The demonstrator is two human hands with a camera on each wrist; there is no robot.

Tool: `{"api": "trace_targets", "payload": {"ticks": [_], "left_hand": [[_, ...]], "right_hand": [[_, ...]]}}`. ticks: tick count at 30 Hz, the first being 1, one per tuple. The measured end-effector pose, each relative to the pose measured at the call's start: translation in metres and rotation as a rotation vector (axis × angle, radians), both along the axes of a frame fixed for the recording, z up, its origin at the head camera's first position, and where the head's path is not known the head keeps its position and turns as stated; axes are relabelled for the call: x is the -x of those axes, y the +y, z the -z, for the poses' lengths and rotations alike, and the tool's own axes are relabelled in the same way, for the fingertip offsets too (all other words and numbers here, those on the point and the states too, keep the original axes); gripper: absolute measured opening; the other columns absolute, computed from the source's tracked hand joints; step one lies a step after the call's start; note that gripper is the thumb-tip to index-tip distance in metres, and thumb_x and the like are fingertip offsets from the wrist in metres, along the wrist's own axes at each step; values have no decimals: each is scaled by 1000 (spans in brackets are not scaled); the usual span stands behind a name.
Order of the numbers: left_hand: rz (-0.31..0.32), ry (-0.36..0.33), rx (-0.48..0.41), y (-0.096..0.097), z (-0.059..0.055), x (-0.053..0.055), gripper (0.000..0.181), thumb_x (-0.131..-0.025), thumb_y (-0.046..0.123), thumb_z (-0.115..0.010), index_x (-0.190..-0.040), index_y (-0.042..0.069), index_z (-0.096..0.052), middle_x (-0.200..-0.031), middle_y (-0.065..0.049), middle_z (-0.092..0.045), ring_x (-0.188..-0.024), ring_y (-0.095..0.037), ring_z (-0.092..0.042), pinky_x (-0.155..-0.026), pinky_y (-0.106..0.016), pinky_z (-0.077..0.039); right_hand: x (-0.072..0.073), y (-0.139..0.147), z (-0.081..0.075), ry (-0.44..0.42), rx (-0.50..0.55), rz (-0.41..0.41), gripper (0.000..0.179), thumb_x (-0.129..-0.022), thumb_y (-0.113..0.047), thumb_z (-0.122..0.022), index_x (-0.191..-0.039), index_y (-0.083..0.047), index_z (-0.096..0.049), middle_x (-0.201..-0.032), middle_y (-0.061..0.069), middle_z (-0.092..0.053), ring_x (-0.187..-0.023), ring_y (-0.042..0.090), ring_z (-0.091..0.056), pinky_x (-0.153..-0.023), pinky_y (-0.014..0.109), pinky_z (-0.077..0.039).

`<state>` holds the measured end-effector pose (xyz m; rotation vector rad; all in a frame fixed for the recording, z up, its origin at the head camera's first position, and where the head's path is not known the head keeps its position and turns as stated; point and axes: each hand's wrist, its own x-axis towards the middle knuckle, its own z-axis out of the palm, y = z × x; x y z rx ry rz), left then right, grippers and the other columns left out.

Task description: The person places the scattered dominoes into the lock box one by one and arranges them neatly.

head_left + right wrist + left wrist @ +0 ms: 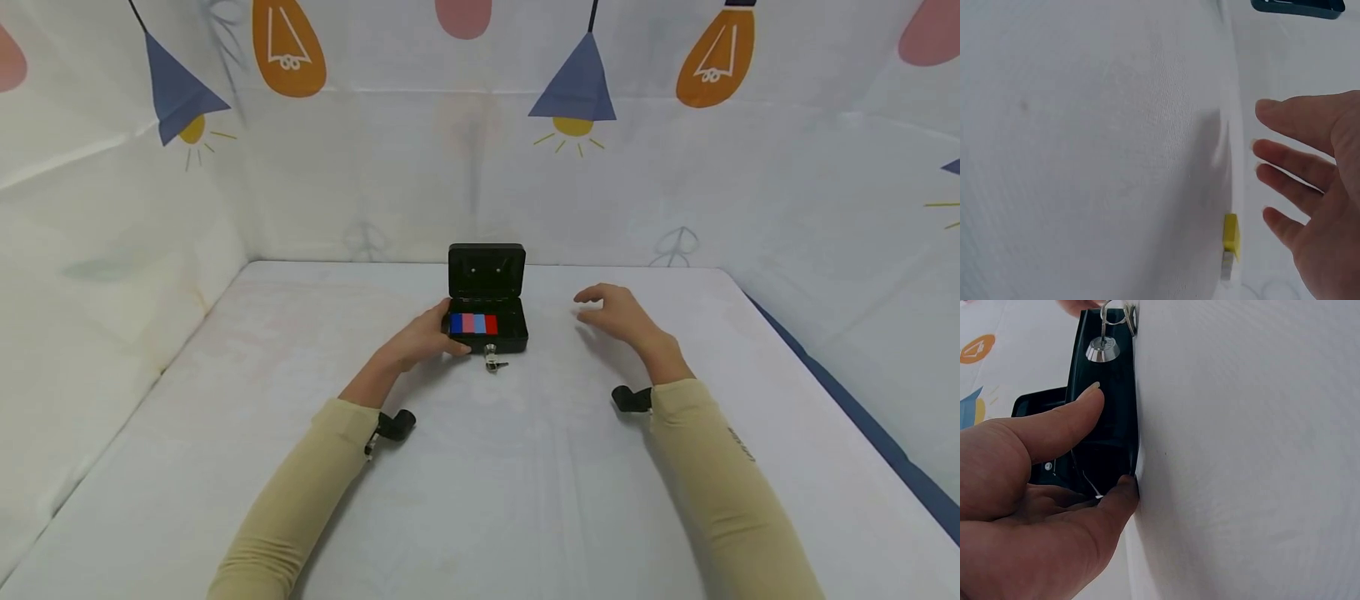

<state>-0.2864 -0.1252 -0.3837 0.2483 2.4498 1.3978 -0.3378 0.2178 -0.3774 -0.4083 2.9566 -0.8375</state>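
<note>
A small black cash box point(513, 343) stands on the table with its lid point(487, 265) raised at the back. My left hand point(422, 340) grips its left end, thumb against the front wall and fingers around the side. Inside, at the left, blue, pink, light blue and red pieces point(474, 324) lie side by side. A key sits in the silver lock point(1102, 351) on the front, with another key hanging from its ring. My right hand point(618, 315) is in the air right of the box, fingers spread and holding nothing.
In the right wrist view, a yellow block point(1230, 234) and a whitish piece point(1227, 265) are on the table near the right hand; the head view does not show them. White cloth walls point(420, 175) with lamp prints close off the back and sides of the white table point(480, 500).
</note>
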Motion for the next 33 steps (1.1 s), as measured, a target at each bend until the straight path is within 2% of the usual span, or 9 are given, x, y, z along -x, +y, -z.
{"api": "trace_targets", "payload": {"ticks": [13,23,29,33], "left_hand": [[4,1,0,1,1,1,100,-86,12,-75,-161,17,-9,-161,-9,-31,-135,-29,-37,-117,-52,-33],[-3,-4,16,1,0,0,100,-87,13,-75,-161,17,-9,-162,-9,-29,-135,-28,-37,-117,-51,-34],[-2,-4,10,0,0,-1,99,-87,13,-75,-161,18,-10,-161,-9,-32,-133,-29,-38,-115,-51,-36],[-5,-14,14,0,-1,-1,100,-87,14,-75,-161,17,-8,-163,-9,-28,-136,-28,-36,-118,-52,-32]], "right_hand": [[-5,21,1,-2,-61,34,41,-94,-18,-61,-131,-1,-61,-145,26,-49,-137,45,-40,-113,59,-34],[-9,31,0,-15,-97,74,43,-94,-18,-60,-133,1,-59,-144,27,-50,-129,43,-48,-110,58,-37],[-10,36,0,-19,-106,95,45,-93,-16,-60,-134,2,-57,-145,29,-47,-133,45,-43,-113,58,-34],[-10,40,2,-10,-110,113,46,-91,-15,-61,-134,3,-57,-145,29,-47,-135,46,-41,-114,59,-31]]}}
